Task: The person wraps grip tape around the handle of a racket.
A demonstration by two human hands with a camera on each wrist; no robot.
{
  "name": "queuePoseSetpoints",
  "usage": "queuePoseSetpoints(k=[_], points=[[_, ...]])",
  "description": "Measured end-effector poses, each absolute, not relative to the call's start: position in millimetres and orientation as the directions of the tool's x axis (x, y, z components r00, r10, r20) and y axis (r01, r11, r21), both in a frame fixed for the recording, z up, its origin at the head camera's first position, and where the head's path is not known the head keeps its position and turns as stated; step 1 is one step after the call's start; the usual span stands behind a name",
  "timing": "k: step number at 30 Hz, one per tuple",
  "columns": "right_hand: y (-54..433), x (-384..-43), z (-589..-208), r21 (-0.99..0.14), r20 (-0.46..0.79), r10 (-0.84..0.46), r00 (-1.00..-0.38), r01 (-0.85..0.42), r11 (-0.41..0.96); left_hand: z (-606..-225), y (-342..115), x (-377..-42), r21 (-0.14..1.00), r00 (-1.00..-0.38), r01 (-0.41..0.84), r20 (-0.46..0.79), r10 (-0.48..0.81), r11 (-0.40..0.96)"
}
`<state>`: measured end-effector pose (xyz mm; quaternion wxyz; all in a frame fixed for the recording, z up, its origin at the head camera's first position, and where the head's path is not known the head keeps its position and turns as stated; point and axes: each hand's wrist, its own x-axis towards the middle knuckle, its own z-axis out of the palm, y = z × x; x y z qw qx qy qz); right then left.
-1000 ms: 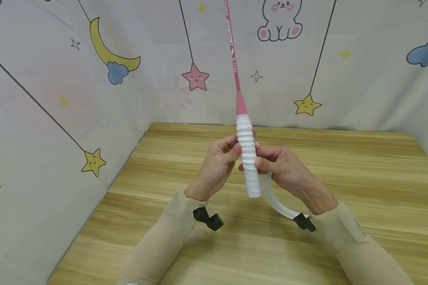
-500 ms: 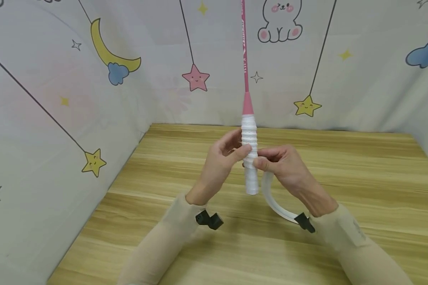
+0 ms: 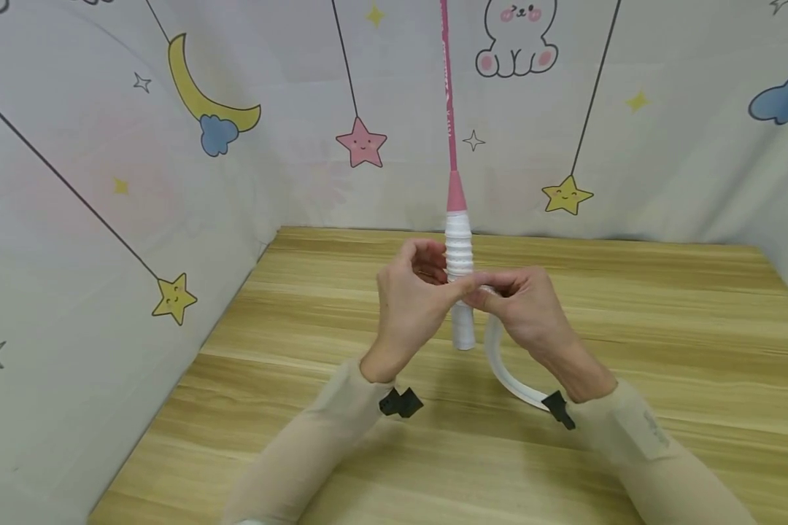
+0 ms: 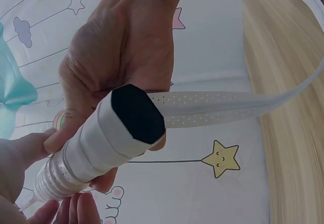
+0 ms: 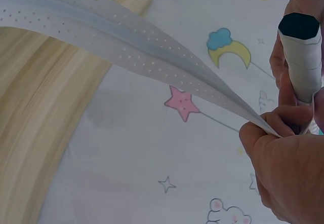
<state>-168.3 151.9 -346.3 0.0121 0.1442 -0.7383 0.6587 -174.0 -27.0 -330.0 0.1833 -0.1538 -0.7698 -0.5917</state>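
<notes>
A badminton racket stands nearly upright in the head view, its pink shaft (image 3: 449, 109) rising out of frame, so its head is hidden. Ridged white overgrip (image 3: 459, 248) covers the upper handle; the lower handle (image 3: 462, 332) has a smoother white wrap. My left hand (image 3: 408, 306) holds the handle, thumb across its front and fingers behind. On the right side, my right hand (image 3: 532, 310) pinches the loose overgrip tape (image 5: 152, 57) close to the handle. This perforated strip curves down toward my right wrist. The left wrist view shows the dark butt cap (image 4: 139, 115).
Beneath the hands lies a wood-grain table (image 3: 341, 452). White cloth (image 3: 276, 182) printed with stars and a moon hangs behind it and along the sides. Small black cameras (image 3: 400, 402) sit on both wrists. A teal shape (image 4: 15, 87) shows at the left wrist view's edge.
The racket has swung from a leftward lean to nearly upright. My left thumb has moved right across the handle to meet the right fingers. My right hand keeps pinching the tape.
</notes>
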Motion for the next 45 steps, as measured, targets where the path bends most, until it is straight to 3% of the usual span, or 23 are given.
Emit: queuePoseSetpoints(k=[18,28,45], points=[[160,-167,-339,-0.944,0.153,-0.247,-0.957,-0.216,0.25,-333,-37,-180,0.915,-0.917,0.398,0.395,0.046,0.069],[162,-167,-338,-0.969,0.132,-0.22,-0.967,-0.173,0.177,-335,-43,-185,0.952,-0.951,0.286,0.296,0.092,-0.106],[165,-172,-337,-0.989,0.035,-0.215,-0.976,-0.065,0.132,-336,-41,-189,0.922,-0.954,0.127,0.215,0.21,-0.367]])
